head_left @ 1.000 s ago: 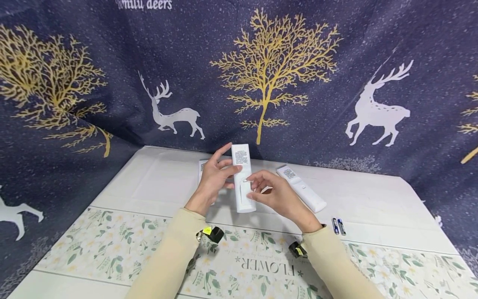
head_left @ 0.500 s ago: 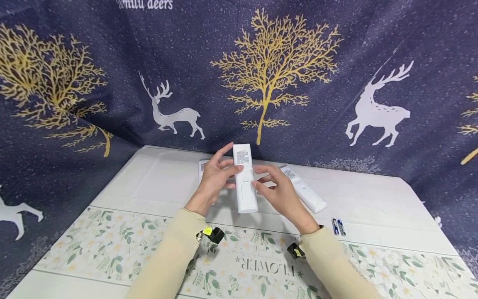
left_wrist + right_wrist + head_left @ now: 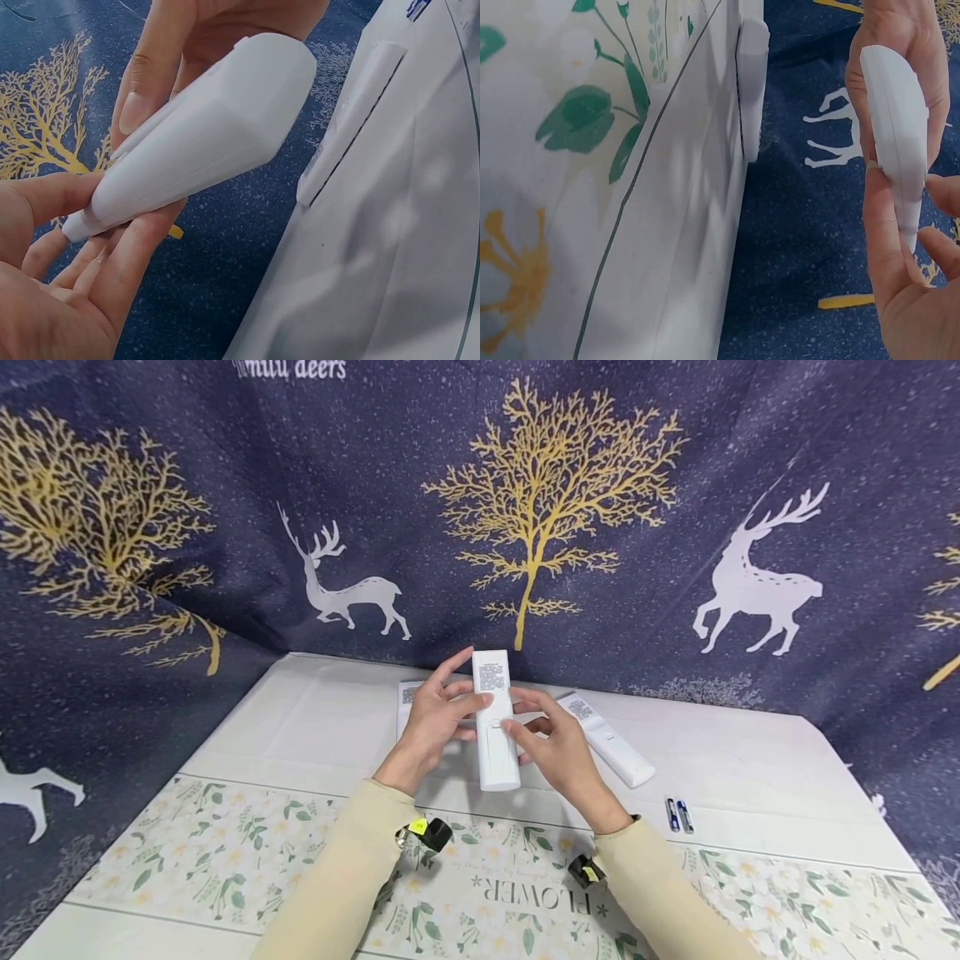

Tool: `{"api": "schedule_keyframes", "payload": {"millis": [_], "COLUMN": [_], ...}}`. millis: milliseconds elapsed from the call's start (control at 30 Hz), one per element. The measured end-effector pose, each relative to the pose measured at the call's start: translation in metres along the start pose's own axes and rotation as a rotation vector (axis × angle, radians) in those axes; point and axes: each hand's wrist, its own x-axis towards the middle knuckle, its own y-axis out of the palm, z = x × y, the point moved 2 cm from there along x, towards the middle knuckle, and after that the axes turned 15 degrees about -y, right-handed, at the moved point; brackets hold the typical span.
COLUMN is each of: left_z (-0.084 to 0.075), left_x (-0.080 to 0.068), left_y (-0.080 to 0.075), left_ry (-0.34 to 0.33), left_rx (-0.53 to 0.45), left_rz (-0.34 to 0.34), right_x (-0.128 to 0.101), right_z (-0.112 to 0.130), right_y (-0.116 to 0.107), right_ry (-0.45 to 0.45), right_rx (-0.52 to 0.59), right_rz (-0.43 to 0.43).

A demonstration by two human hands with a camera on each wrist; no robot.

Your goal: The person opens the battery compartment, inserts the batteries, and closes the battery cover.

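Note:
A white remote control (image 3: 498, 768) is held up over the table, its back with the printed label and battery cover turned to the head camera. My left hand (image 3: 427, 722) grips its left edge, thumb across the back. On the other side my right hand (image 3: 562, 752) pinches the remote, thumb at the small latch of the battery cover and fingers behind. The cover lies in place in the head view. From the left wrist, the rounded lower end of the remote (image 3: 217, 112) faces the camera. The right wrist view shows its side edge (image 3: 900, 135) between both hands.
A second white remote (image 3: 617, 750) lies back-up to the right, with two small blue and silver batteries (image 3: 679, 816) nearer the front. Another remote (image 3: 407, 693) lies behind my left hand, partly hidden. A dark printed cloth (image 3: 525, 485) hangs behind the white table (image 3: 337, 727).
My right fingers have moved from the cover to the remote's right edge, with the thumb back at the latch. The cover, tilted earlier, now lies flat. The remote has shifted slightly right.

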Motion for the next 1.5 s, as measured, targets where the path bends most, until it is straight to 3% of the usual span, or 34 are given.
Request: {"api": "schedule_keyframes", "payload": {"millis": [1167,1500], "left_z": [0.002,0.016], "left_x": [0.001,0.009], "left_y": [0.003,0.004], "left_ry": [0.006,0.022], "left_rx": [-0.017,-0.007], "left_rz": [-0.005,-0.013], "right_x": [0.003,0.003], "right_z": [-0.003,-0.009], "right_y": [-0.003,-0.004], "right_ry": [0.045,0.088], "right_rx": [0.003,-0.016], "right_rz": [-0.023,-0.010]}}
